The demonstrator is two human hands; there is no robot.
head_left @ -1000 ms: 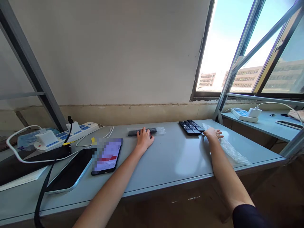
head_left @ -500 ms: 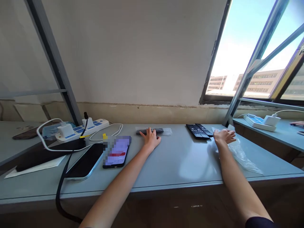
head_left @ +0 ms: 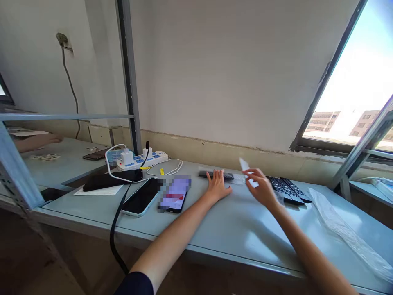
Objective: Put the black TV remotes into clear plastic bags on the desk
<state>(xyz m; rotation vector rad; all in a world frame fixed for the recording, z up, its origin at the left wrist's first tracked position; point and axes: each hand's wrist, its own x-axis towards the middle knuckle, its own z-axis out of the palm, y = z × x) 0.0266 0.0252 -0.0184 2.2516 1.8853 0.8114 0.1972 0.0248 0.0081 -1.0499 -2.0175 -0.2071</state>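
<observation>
My left hand (head_left: 217, 188) lies with its fingers spread on a dark, long item in a clear plastic sleeve (head_left: 229, 176), probably a remote control. My right hand (head_left: 260, 188) is just to the right, raised above the table, its fingers pinched on a thin, whitish translucent piece of plastic (head_left: 244, 164). How far that piece runs behind the fingers is hidden. Black remote controls (head_left: 290, 190) lie side by side beyond my right wrist. An emptied-looking clear plastic bag (head_left: 346, 231) stretches along the table at the right.
Two phones, one dark (head_left: 143, 197) and one lit (head_left: 176, 194), lie left of my left arm. Behind them are a white power strip (head_left: 158, 157), cables and a black pouch-like item (head_left: 107, 180). A metal post (head_left: 130, 78) rises at the back. Another person's hand (head_left: 46, 141) shows far left.
My right hand has moved left from the clear bag towards my left hand and now pinches a whitish piece. My left hand stays on the sleeved item. The view has turned left.
</observation>
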